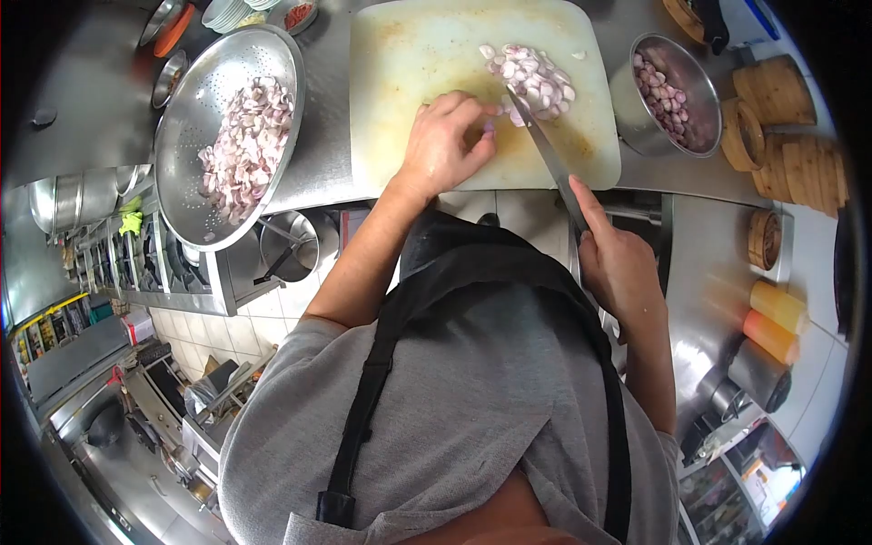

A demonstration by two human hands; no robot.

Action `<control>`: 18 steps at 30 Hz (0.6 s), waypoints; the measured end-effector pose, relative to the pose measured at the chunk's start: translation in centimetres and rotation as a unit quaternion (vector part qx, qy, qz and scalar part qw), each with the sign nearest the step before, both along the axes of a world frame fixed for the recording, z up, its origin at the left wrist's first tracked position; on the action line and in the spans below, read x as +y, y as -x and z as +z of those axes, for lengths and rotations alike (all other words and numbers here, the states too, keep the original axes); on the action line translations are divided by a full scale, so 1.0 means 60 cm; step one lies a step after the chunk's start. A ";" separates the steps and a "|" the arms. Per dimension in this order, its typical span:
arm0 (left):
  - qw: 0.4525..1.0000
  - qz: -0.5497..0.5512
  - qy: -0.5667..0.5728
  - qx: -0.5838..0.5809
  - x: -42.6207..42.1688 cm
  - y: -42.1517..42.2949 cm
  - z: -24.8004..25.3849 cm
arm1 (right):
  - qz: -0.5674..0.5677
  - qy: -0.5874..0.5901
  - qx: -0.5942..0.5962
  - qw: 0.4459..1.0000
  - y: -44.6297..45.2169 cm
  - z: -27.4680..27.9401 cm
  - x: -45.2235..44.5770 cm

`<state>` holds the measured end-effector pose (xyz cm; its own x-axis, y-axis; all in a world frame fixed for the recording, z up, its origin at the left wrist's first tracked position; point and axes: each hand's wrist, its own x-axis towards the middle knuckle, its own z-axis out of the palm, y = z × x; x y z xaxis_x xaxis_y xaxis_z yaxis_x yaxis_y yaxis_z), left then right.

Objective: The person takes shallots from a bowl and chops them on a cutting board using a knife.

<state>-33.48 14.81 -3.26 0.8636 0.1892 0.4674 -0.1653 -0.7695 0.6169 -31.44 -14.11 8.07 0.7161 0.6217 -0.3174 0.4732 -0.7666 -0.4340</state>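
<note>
My right hand [622,268] grips the handle of a long kitchen knife [549,154]. The blade points up and left over the white cutting board [400,54], its tip beside a pile of peeled shallots [536,82]. My left hand [447,141] is over the board with fingers curled. A small purple shallot piece [489,125] shows between the thumb and fingertips, mostly hidden by them. Left of the board, a perforated metal colander [186,136] holds many cut shallots [245,150]. To the right, a steel pot [629,113] contains more purplish shallots [661,91].
Stacked bamboo steamers [777,91] stand beyond the pot. Small bowls [298,14] are at the back left. Orange and yellow bottles [772,336] are on the right-hand counter. A stove [163,259] lies to the left, below the colander.
</note>
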 end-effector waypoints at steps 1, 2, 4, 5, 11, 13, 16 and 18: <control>1.000 -0.001 0.000 -0.001 0.001 -0.001 -0.004 | -0.002 -0.006 -0.006 1.000 0.001 -0.001 -0.001; 1.000 -0.007 -0.025 0.009 0.001 -0.001 -0.010 | -0.005 -0.012 -0.012 1.000 0.001 -0.001 -0.002; 0.998 -0.014 -0.050 0.017 0.001 -0.004 -0.012 | -0.005 -0.006 -0.009 1.000 0.001 0.002 -0.001; 0.999 0.001 -0.037 0.036 0.000 -0.003 -0.012 | -0.003 -0.001 -0.005 1.000 0.002 0.004 0.000; 1.000 -0.001 0.017 0.020 0.010 0.005 -0.012 | 0.047 -0.017 -0.022 0.999 0.012 0.003 0.007; 0.999 -0.034 0.018 0.023 0.014 0.006 -0.010 | 0.058 -0.021 -0.029 0.998 0.014 0.003 0.011; 0.998 -0.016 0.039 0.048 0.005 0.001 -0.002 | 0.072 -0.016 -0.037 0.997 0.013 0.004 0.013; 0.998 0.005 0.028 0.048 0.004 0.000 0.001 | 0.078 -0.008 -0.038 0.996 0.012 0.003 0.015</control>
